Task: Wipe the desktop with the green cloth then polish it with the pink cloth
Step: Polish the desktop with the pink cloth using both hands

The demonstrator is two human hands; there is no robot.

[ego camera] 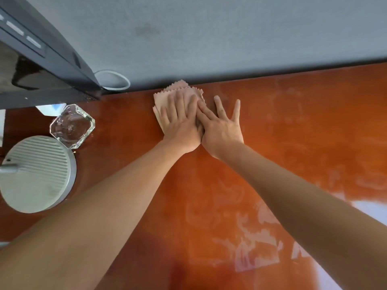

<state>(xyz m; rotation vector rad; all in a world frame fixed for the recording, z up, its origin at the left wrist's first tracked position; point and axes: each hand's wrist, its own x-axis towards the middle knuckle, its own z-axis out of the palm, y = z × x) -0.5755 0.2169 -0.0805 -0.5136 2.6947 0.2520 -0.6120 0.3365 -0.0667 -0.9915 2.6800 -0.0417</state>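
Head view: the left hand [181, 124] lies flat, fingers straight, pressing the folded pink cloth [178, 95] near the desktop's [293, 126] far edge. The right hand [222, 126], fingers spread, rests just beside, its thumb overlapping the left. The cloth's corner points toward the wall [209, 38].

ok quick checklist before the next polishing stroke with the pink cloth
1. Pink cloth flat on the desktop, folded: ok.
2. Left hand pressing flat on the cloth: ok.
3. Right hand on the cloth: only partly, its outer fingers lie on bare desk; not ok.
4. Path to the right free of things: ok.
5. Glass ashtray and lamp base stand to the left, apart from the cloth: ok.
6. Green cloth out of the way: not in view, cannot tell.
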